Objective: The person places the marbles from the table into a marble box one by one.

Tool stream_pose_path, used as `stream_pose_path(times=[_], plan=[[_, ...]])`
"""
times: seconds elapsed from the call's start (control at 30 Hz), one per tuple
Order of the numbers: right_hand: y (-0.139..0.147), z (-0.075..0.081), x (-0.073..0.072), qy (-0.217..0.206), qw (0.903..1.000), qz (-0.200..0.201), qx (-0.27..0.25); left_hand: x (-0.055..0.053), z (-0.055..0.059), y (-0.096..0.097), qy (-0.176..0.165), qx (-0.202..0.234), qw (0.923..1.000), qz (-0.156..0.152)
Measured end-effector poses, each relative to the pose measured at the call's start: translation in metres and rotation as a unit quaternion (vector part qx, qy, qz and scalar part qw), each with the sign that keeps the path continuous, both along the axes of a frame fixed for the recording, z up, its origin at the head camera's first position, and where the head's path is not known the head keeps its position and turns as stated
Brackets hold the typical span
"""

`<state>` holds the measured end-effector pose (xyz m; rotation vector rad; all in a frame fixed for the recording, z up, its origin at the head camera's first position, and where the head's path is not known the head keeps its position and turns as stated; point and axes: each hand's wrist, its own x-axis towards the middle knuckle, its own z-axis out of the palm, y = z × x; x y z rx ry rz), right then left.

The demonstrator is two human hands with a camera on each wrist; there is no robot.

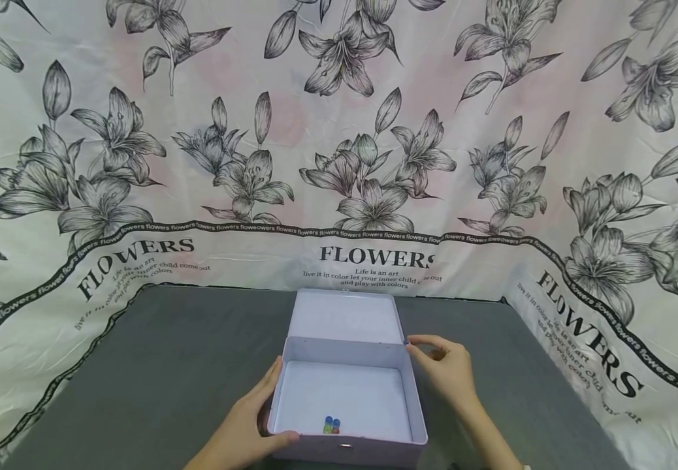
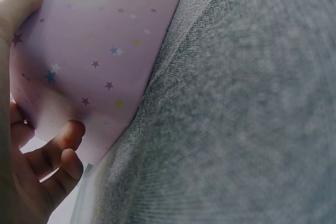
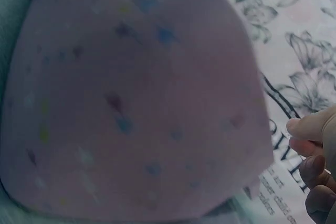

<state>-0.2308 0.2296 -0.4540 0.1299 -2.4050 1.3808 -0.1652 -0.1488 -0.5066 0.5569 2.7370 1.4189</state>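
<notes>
A box [image 1: 345, 398] with a pale inside and a pink, star-printed outside stands with its lid [image 1: 345, 314] tipped back. My left hand [image 1: 245, 418] holds its near left corner, thumb at the front rim and fingers along the left side. In the left wrist view, some fingertips [image 2: 72, 129] are bent near the star-printed wall [image 2: 100, 61]. By the far right corner, my right hand [image 1: 447, 369] pinches a tiny dark blue bead [image 1: 406, 342] between thumb and forefinger. Several small glossy beads [image 1: 332, 424], blue, yellow-green and reddish, sit inside near the front wall.
The box stands on a dark grey cloth-covered table [image 1: 198, 352]. A white curtain [image 1: 368, 261] printed with lilies and lettering hangs behind it and down both sides. A small metal catch [image 1: 345, 446] sits on the box front.
</notes>
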Motion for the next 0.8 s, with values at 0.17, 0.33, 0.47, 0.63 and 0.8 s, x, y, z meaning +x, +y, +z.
stream_pose_path(times=[0.17, 0.33, 0.47, 0.63, 0.8], plan=[[-0.018, 0.0, -0.001, 0.005, 0.9996, 0.024, -0.014, 0.0, 0.001, 0.0, 0.007, -0.006, 0.9999, 0.005], [-0.034, 0.001, -0.003, 0.021, 0.9986, 0.043, -0.022, -0.001, 0.001, 0.0, 0.007, -0.008, 0.9999, 0.006], [-0.046, 0.005, -0.004, 0.018, 0.9985, 0.046, -0.021, -0.001, 0.001, 0.0, 0.006, -0.009, 0.9999, 0.001], [-0.06, 0.011, -0.002, 0.022, 0.9983, 0.05, -0.02, -0.001, 0.0, 0.0, 0.001, -0.005, 1.0, 0.003], [-0.071, 0.017, -0.003, 0.027, 0.9975, 0.059, -0.028, 0.0, 0.001, 0.001, 0.003, 0.001, 1.0, 0.008]])
